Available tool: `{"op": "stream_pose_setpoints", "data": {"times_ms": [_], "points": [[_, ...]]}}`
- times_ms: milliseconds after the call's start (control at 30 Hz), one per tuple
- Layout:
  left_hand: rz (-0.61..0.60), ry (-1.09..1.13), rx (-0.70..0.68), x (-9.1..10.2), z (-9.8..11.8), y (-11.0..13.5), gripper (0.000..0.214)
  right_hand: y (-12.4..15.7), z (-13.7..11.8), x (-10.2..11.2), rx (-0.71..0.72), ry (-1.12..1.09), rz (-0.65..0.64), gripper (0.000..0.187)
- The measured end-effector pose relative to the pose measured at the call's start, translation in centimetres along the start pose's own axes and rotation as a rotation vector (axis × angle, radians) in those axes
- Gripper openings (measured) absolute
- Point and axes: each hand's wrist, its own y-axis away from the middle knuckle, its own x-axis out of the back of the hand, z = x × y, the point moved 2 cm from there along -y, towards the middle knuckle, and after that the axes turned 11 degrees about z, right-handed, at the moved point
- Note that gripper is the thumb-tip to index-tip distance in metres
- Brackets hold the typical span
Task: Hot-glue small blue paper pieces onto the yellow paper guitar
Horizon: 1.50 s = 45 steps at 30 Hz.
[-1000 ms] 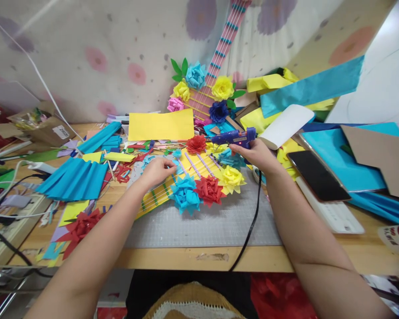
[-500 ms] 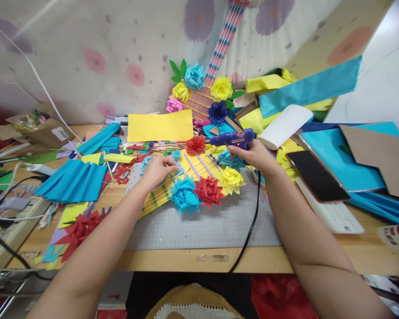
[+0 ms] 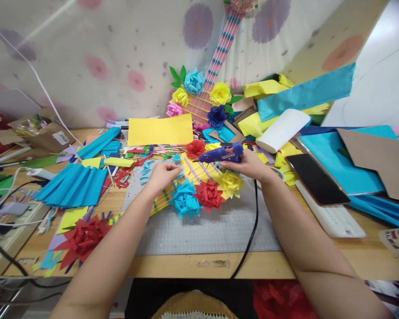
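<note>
Yellow paper guitar (image 3: 192, 173) lies on the grey cutting mat (image 3: 213, 235), the glue gun (image 3: 224, 153) above it wrapped in the right hand (image 3: 252, 165). The left hand (image 3: 164, 178) looks pinched, on what I cannot tell; a leftward slip of the nozzle (image 3: 200, 159) could burn its fingertips (image 3: 177, 168).

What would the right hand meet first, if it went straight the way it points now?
Led by the glue gun, the right hand would probably meet the left hand first; depth is unclear.
</note>
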Motion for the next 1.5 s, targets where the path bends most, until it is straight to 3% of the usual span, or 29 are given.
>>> {"op": "stream_pose_setpoints", "data": {"times_ms": [300, 1500], "points": [[-0.049, -0.051, 0.023, -0.7, 1.6, 0.3, 0.022, 0.1, -0.4, -0.7, 0.122, 0.132, -0.083, 0.041], [-0.112, -0.151, 0.014, -0.7, 3.0, 0.8, 0.017, 0.1, -0.6, -0.5, 0.16, 0.215, -0.007, 0.04]]}}
